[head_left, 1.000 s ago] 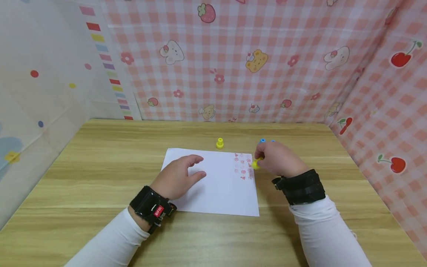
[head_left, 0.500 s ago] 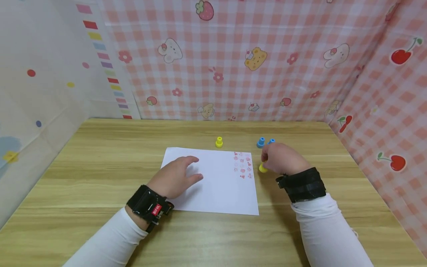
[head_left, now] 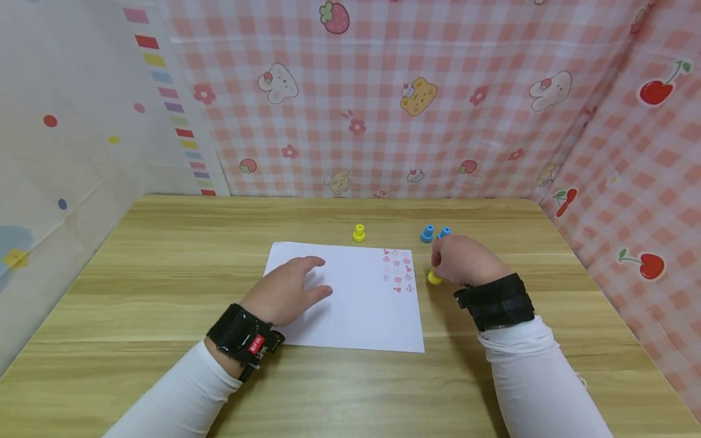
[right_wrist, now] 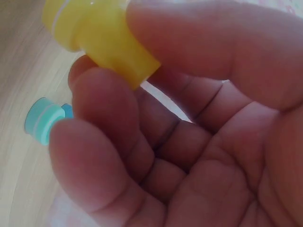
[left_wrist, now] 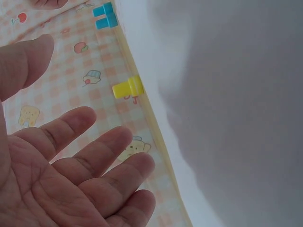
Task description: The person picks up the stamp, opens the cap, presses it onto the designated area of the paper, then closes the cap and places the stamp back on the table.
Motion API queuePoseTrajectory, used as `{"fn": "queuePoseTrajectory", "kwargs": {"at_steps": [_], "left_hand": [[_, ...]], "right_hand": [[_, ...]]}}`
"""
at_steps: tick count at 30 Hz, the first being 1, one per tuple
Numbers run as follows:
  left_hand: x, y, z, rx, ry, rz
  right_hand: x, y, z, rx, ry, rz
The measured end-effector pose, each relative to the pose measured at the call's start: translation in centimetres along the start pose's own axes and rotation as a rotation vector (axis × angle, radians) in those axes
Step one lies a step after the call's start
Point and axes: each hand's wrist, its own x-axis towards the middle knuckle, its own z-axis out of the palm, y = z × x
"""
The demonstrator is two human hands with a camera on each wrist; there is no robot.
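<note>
My right hand [head_left: 468,260] pinches a small yellow stamp [right_wrist: 106,40] between thumb and fingers, just right of the paper. Its wide end shows below the fingers in the head view, low over the table. A white sheet of paper [head_left: 361,310] lies in the middle, with several small red stamped prints [head_left: 398,271] at its upper right corner. Over the paper's left part, my left hand [head_left: 282,292] holds nothing, its fingers relaxed and spread from the thumb. In the left wrist view the palm [left_wrist: 52,189] faces the camera.
Behind the paper another yellow stamp [head_left: 358,233] stands upright on the wooden table [head_left: 219,231]. Two blue stamps [head_left: 427,234] are behind my right hand, one partly hidden by it. Patterned cloth [head_left: 356,91] walls the table's back and sides.
My right hand has moved right with the yellow stamp, from the paper's edge to over bare wood, uncovering more of the blue stamps. The left hand has hardly moved.
</note>
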Motion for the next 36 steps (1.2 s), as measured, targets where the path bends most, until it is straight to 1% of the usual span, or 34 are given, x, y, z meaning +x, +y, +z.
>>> {"fn": "queuePoseTrajectory", "kwargs": {"at_steps": [9,15,24,36], "left_hand": [[-0.1,0.1,0.0,-0.004,-0.008,0.002],[-0.1,0.1,0.0,0.001,-0.013,0.0],[-0.1,0.1,0.1,0.008,-0.013,0.001],[-0.1,0.1,0.4,0.005,-0.014,0.002]], "right_hand": [[0.2,0.3,0.2,0.046,-0.023,0.034],[0.6,0.2,0.6,0.025,-0.034,0.023],[1.1,0.2,1.0,0.014,-0.037,0.03],[1.0,-0.1,1.2,0.023,-0.035,0.029]]}}
